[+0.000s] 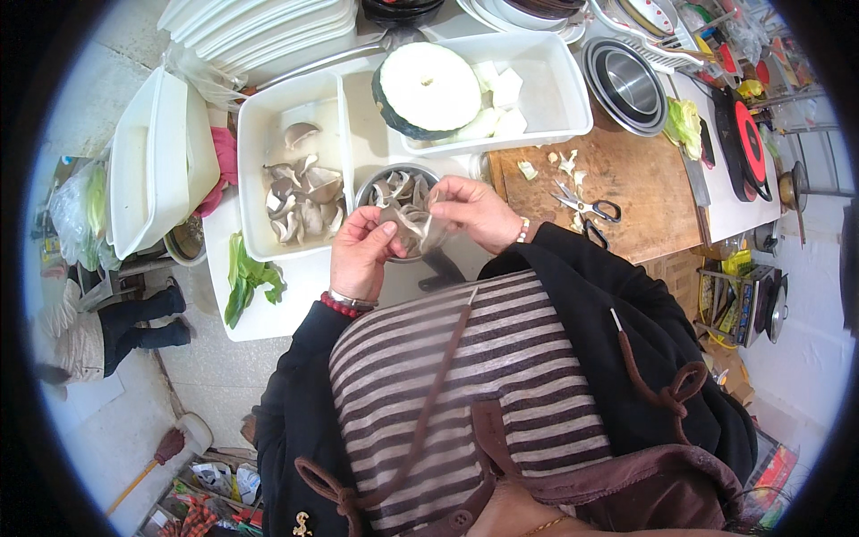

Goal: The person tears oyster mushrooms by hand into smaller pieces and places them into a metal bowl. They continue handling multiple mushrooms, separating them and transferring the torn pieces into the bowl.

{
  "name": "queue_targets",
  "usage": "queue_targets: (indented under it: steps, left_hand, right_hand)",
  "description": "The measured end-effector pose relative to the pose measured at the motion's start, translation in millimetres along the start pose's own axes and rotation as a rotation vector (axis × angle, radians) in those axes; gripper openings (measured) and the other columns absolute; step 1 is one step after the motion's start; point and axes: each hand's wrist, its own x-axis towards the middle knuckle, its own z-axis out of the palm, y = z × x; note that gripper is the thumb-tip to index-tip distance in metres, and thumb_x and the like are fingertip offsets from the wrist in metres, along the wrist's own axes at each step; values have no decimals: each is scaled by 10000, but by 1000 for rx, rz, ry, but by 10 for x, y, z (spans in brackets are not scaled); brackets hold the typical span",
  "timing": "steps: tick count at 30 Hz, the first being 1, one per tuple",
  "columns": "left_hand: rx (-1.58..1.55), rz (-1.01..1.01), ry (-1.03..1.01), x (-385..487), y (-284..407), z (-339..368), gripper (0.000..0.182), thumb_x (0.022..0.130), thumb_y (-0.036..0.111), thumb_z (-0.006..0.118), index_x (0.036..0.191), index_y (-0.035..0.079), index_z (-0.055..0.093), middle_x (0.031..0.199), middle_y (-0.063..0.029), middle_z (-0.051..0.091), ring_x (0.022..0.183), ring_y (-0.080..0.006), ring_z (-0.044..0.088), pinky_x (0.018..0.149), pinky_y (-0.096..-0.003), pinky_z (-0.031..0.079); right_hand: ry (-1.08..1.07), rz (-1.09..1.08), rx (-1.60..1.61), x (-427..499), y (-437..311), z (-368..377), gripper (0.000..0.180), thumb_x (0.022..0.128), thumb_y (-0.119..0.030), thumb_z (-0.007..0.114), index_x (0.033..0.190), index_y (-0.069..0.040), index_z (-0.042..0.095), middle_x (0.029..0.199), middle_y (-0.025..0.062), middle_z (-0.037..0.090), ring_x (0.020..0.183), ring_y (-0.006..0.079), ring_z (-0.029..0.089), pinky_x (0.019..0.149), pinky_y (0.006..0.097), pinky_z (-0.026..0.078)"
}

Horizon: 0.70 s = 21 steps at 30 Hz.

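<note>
Between my left hand [362,250] and my right hand [474,212] is a grey-brown oyster mushroom [411,227], pinched by the fingertips of both. My right fingers look blurred where they meet its edge. Right below the hands stands a round metal bowl [429,176] with torn mushroom pieces [400,185] inside. Left of it, a white plastic tub [249,231] holds several more oyster mushrooms [310,194] in its near part and a single one [301,134] farther back. My hands hide part of the bowl.
Behind the bowl, a second white tub [557,101] holds a cut winter melon [429,87] and pale chunks. Kitchen scissors [585,207] and scraps lie on a wooden cutting board [644,194] at right. Nested metal bowls [627,84] stand beyond. Green leaves [249,278] lie at the table's left corner. A person [107,329] stands far left.
</note>
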Motion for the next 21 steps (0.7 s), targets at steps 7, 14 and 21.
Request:
queue_targets:
  steps: [7, 14, 21]
  left_hand:
    - [-8, 77, 162, 25, 147, -79, 109, 878, -2, 543, 981, 32, 549, 814, -67, 602, 612, -142, 581, 587, -282, 523]
    - [305, 14, -88, 5, 77, 73, 139, 836, -29, 616, 930, 27, 531, 834, -48, 618, 647, -109, 577, 605, -235, 496]
    - [190, -53, -142, -27, 62, 74, 110, 846, -30, 602, 928, 26, 553, 815, -47, 614, 665, -115, 581, 615, -244, 509]
  right_hand:
    - [265, 46, 273, 1, -199, -195, 57, 883, -95, 589, 937, -81, 603, 840, -34, 600, 692, 44, 545, 580, 186, 406]
    - [-115, -112, -412, 34, -91, 186, 178, 791, -124, 674, 892, -2, 593, 791, 31, 606, 751, 81, 546, 678, 234, 449]
    - [-219, -5, -74, 19, -61, 202, 107, 838, -74, 593, 938, -36, 594, 818, 1, 603, 749, 66, 549, 645, 215, 441]
